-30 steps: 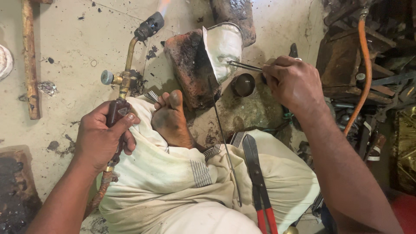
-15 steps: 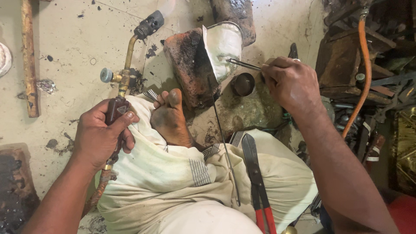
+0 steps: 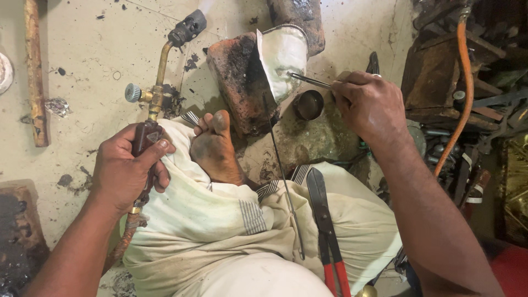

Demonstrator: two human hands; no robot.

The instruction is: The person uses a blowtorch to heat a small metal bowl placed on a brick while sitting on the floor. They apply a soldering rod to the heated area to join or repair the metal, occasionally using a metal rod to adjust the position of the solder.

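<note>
The left hand (image 3: pixel 124 173) is wrapped around the gas torch (image 3: pixel 157 88), aimed clear; the right hand (image 3: pixel 368 104) pinches tweezers (image 3: pixel 311 81), seemingly steadying the white metal piece (image 3: pixel 283 55).

A brass gas torch (image 3: pixel 157 91) with a dark nozzle at its far end, a round valve knob on its left side and a dark red grip points away and slightly right, held in the left hand (image 3: pixel 127 170). Thin metal tweezers (image 3: pixel 311 81), pinched in the right hand (image 3: pixel 369 107), reach left to touch a pale curved metal sheet (image 3: pixel 283 55) leaning against a charred brick (image 3: pixel 239 82).
</note>
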